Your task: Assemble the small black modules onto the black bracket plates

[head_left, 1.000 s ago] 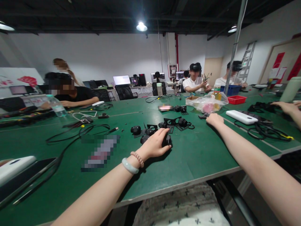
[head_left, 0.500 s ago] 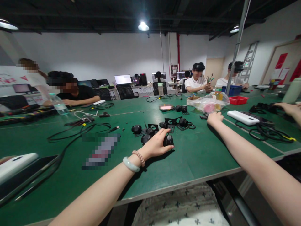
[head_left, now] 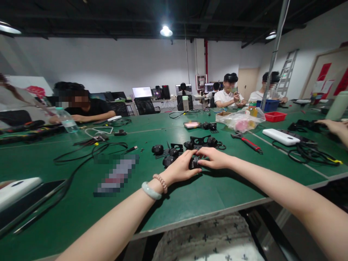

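Observation:
My left hand (head_left: 182,166) is curled around a black ribbed cylindrical fitting (head_left: 194,162) just above the green table (head_left: 217,195). From the right, my right hand (head_left: 214,158) closes its fingers and thumb on the same fitting, so the fingertips of both hands nearly meet. Much of the fitting is hidden by the fingers. Right behind my hands lie several similar black fittings (head_left: 157,149) and a flat black bracket (head_left: 199,140) with holes. An adjustable wrench (head_left: 248,143) with a red and black handle rests to the right, apart from my hands.
Black cables (head_left: 108,148) and a blurred flat item (head_left: 116,175) lie to the left. On the right are a white power bank-like block (head_left: 281,136), a plastic bag (head_left: 241,119), a red tray (head_left: 275,116) and a blue bin (head_left: 270,105). Co-workers sit across the table; another person's hand (head_left: 335,127) shows at far right.
My right hand has let go of the wrench, leaving it on the table, and has moved left onto the black fitting. My left hand stays on the fitting.

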### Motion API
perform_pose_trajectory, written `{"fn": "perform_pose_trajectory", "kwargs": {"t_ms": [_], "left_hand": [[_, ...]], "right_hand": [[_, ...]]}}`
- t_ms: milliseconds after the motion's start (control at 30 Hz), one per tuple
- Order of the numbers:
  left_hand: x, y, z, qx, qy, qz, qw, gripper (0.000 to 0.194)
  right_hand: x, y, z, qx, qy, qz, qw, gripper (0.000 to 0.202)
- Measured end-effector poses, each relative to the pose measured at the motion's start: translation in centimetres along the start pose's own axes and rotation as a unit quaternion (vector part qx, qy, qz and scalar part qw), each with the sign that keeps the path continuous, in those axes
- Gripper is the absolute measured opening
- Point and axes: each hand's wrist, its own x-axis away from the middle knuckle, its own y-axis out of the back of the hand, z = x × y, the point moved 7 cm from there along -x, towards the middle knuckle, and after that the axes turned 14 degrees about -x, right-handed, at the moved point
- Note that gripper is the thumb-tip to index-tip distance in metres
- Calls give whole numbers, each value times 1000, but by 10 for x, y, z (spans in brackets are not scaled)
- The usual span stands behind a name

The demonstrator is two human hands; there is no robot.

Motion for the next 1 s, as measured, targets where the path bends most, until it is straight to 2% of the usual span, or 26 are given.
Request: {"fn": "perform_pose_trajectory", "kwargs": {"t_ms": [267,433,600,700,800,900,1000], "left_hand": [[-2,0,0,30,1,-15,999,65],[-2,-3,6,26,16,-14,999,66],[-2,-1,2,-5,7,-7,1000,72],[-3,5,-1,-57,-2,-10,998,77],[-4,14,5,-135,20,-31,990,75],[-3,25,19,-235,66,-44,969,77],[4,29,35,-329,121,-14,936,75]], "right_hand": [[4,0,-8,-104,-24,-26,994,63],[2,-7,-13,-150,-45,-60,986,65],[3,-3,-12,-125,-39,-100,986,60],[5,13,-10,-89,-24,-134,987,53],[11,43,-21,-21,-29,-205,978,51],[25,79,-50,78,-59,-291,952,47],[49,109,-96,158,-140,-361,908,43]]}}
